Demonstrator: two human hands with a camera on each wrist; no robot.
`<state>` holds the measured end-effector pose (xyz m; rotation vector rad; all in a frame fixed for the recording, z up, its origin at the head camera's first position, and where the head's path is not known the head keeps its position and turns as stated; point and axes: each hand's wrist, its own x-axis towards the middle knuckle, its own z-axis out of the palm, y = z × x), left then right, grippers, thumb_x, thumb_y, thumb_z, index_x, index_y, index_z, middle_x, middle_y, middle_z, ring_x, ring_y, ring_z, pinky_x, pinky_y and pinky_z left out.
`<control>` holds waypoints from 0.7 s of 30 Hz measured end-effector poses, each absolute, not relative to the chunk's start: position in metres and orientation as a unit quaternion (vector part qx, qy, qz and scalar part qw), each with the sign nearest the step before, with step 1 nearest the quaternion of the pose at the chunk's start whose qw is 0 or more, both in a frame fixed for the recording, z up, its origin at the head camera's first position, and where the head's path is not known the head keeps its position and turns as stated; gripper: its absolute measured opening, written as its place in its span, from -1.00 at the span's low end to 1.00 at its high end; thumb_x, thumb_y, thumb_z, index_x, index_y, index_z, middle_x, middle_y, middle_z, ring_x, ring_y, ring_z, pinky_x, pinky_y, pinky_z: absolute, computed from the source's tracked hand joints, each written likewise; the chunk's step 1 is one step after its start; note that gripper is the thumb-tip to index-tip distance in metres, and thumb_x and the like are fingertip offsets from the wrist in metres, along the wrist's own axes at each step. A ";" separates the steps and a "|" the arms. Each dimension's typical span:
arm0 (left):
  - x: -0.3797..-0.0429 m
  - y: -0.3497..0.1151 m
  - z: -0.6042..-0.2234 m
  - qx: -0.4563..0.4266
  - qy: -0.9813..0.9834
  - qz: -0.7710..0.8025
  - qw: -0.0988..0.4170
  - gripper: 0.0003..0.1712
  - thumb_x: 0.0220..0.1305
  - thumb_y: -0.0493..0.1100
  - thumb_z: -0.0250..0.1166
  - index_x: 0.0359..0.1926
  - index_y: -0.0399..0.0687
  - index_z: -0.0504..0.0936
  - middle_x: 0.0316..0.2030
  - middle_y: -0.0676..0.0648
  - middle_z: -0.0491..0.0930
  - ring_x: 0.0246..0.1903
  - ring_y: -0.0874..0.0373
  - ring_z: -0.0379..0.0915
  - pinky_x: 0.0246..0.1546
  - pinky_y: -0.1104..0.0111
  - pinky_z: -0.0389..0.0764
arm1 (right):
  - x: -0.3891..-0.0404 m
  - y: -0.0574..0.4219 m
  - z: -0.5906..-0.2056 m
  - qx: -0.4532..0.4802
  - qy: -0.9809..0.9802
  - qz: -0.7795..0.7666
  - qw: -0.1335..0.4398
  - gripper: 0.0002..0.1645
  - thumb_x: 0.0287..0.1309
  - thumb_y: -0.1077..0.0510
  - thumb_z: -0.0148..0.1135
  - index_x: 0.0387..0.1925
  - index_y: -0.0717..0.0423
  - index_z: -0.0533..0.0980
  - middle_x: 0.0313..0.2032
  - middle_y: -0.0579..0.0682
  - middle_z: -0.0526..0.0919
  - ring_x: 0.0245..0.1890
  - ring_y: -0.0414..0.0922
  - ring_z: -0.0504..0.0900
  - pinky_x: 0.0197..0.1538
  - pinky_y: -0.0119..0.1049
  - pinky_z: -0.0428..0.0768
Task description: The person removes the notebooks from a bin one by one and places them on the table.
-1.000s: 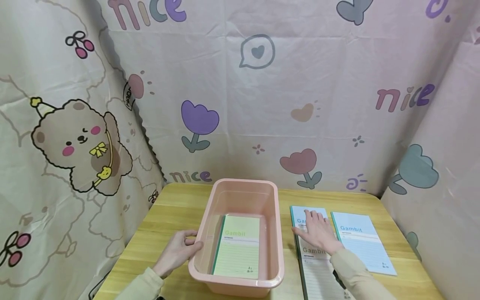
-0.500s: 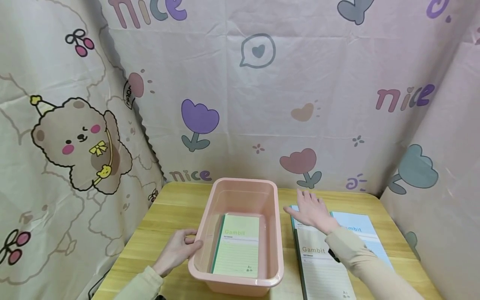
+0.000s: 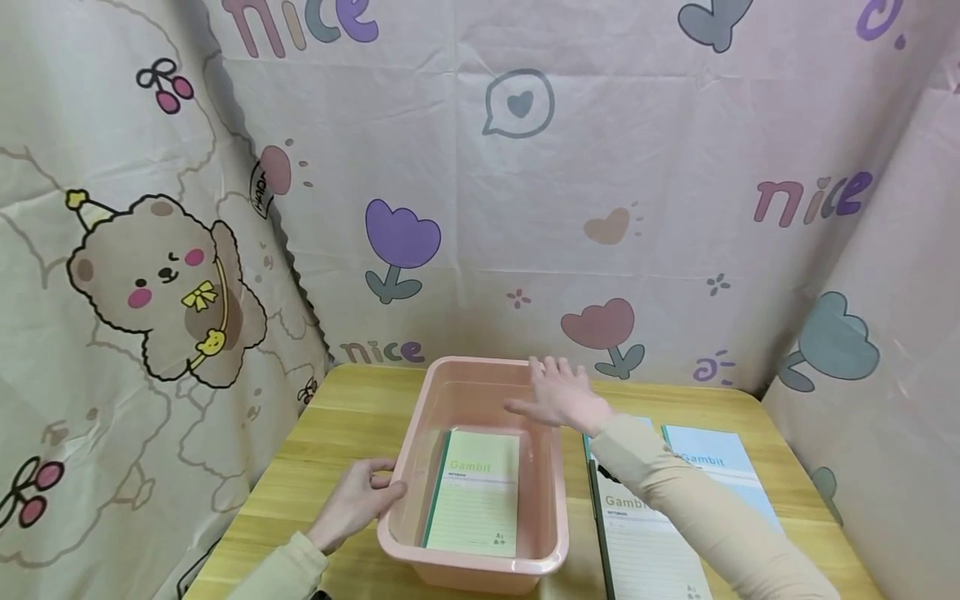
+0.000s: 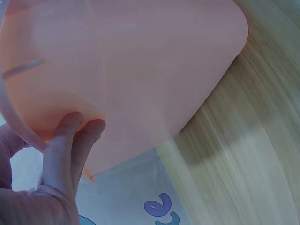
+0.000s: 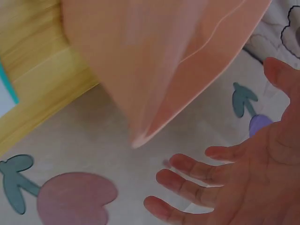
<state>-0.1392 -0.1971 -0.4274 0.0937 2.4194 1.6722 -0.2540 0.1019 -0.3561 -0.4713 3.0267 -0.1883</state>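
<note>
My left hand (image 3: 356, 504) grips the left rim of a pink plastic basin (image 3: 472, 563), thumb over the edge. In the left wrist view, fingers (image 4: 86, 136) lie against its outer wall. A green notebook (image 3: 476, 500) lies flat inside the basin. My right hand (image 3: 562, 396) is over the basin's far right corner, fingers spread, holding nothing. The right wrist view shows its open palm (image 5: 262, 183) apart from the basin.
Right of the basin, a grey-white notebook (image 3: 648, 546) overlaps a blue one (image 3: 637, 425), partly behind my right sleeve. Another blue notebook (image 3: 712, 450) lies farther right on the wooden table (image 3: 352, 408). Printed curtains (image 3: 480, 208) stand behind and at both sides.
My right hand has lifted off the blue notebook and moved left to the basin's far right corner. The left hand keeps its grip on the rim.
</note>
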 end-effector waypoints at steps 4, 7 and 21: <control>-0.140 -0.198 -0.427 0.028 0.820 0.562 0.101 -0.40 0.25 -0.32 0.19 0.22 -0.69 0.35 -0.15 -0.47 0.71 -0.24 -0.18 0.76 -0.32 0.19 0.83 | -0.253 0.079 -0.357 -0.177 0.982 -0.052 0.035 0.18 0.15 -0.54 0.09 0.51 0.19 0.15 0.43 0.24 0.34 0.43 0.25 0.30 0.41 0.31 0.32; -0.141 -0.199 -0.426 0.026 0.823 0.559 0.102 -0.40 0.25 -0.32 0.20 0.23 -0.69 0.35 -0.16 -0.44 0.73 -0.24 -0.17 0.76 -0.32 0.18 0.83 | -0.253 0.061 -0.358 -0.191 0.981 -0.028 0.031 0.15 0.15 -0.55 0.07 0.47 0.16 0.19 0.39 0.19 0.40 0.39 0.19 0.36 0.37 0.20 0.41; -0.140 -0.196 -0.426 0.023 0.826 0.555 0.096 -0.38 0.22 -0.33 0.22 0.22 -0.70 0.35 -0.09 -0.54 0.67 -0.19 -0.25 0.74 -0.31 0.19 0.83 | -0.261 0.006 -0.387 -0.159 0.985 0.018 0.068 0.20 0.06 -0.65 0.05 0.47 0.08 0.23 0.40 0.12 0.41 0.38 0.09 0.38 0.33 0.10 0.45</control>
